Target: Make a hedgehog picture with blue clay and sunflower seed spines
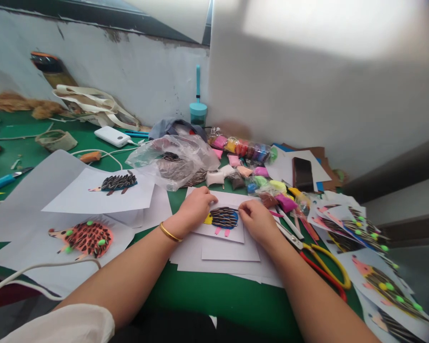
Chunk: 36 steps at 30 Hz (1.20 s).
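Note:
A small white paper (236, 235) lies in front of me, bearing a hedgehog figure (224, 217) with a blue body, yellow head, pink feet and rows of striped sunflower seeds. My left hand (197, 208), with a gold bangle on the wrist, rests with curled fingers on the paper's left side, by the yellow head. At the figure's right end my right hand (256, 218) is closed in a pinch, with a dark sunflower seed showing at its fingertips. Behind them, a clear plastic bag (180, 159) contains more seeds.
Scissors (321, 267) lie beside my right forearm. Several finished hedgehog pictures (382, 286) are stacked at right; others (82, 238) lie left. Packets of coloured clay (260, 183), a phone (302, 174), a white power bank (112, 136) with a cable and a blue cutter (3, 182) surround the work area.

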{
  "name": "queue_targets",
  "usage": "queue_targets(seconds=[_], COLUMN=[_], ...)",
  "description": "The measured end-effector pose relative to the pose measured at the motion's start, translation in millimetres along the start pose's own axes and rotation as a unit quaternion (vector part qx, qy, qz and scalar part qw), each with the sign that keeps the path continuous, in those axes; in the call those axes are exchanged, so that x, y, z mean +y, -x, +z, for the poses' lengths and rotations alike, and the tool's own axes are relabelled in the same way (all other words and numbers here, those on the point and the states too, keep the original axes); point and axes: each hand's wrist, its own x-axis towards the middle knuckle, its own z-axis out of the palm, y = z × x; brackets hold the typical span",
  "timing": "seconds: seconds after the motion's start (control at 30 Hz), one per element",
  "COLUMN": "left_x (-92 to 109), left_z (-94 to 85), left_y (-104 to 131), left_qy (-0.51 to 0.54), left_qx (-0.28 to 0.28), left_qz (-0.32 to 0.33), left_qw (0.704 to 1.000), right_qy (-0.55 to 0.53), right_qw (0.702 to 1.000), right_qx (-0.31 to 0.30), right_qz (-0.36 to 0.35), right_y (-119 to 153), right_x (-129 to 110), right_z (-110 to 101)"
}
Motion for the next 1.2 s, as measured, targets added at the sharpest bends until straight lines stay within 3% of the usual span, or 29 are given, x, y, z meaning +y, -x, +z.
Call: queue_targets(seconds=[0.63, 1.2], left_x=[-3.7, -1.5], left_z=[3.7, 1.5], left_y=[-0.7, -1.1], left_qy=[0.005, -0.003], left_qx=[0.007, -0.001], left_qz=[0.007, 0.006], left_qw=[1.000, 1.000], right_qy=[-0.001, 0.070], right_qw=[1.000, 0.996], right_qx=[-0.028, -0.063], right_qz=[-0.006, 0.002], right_y=[-0.3, -5.6], right_x=[-3.5, -13.5], right_z=[1.9, -1.0])
